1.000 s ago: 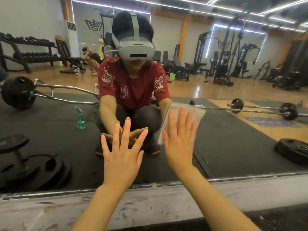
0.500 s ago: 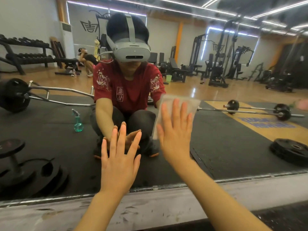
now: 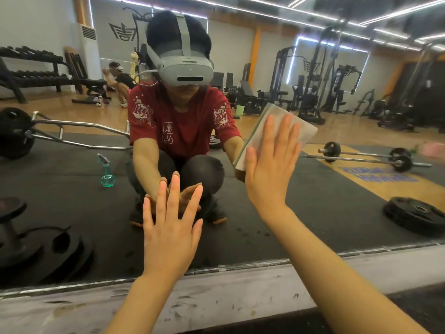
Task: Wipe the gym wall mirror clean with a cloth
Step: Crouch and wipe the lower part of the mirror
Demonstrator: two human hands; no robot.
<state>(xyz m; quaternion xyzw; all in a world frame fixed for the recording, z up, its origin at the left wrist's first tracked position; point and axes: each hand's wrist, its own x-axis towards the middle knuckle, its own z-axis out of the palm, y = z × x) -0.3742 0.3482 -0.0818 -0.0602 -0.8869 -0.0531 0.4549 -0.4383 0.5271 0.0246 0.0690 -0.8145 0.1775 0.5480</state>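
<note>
Pressed flat against the gym wall mirror (image 3: 337, 179) under the straight fingers of the right hand (image 3: 271, 165), a pale folded cloth (image 3: 305, 131); beside it and lower on the glass, the left hand (image 3: 169, 227), fingers spread, holding nothing

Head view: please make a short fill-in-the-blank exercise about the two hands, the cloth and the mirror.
1. The right hand presses a white ____ flat against the mirror.
2. The left hand rests on the glass with ____ fingers and holds nothing.
3. The spray bottle seen in the mirror stands on the ____.

Missing words: cloth; straight; floor
</note>
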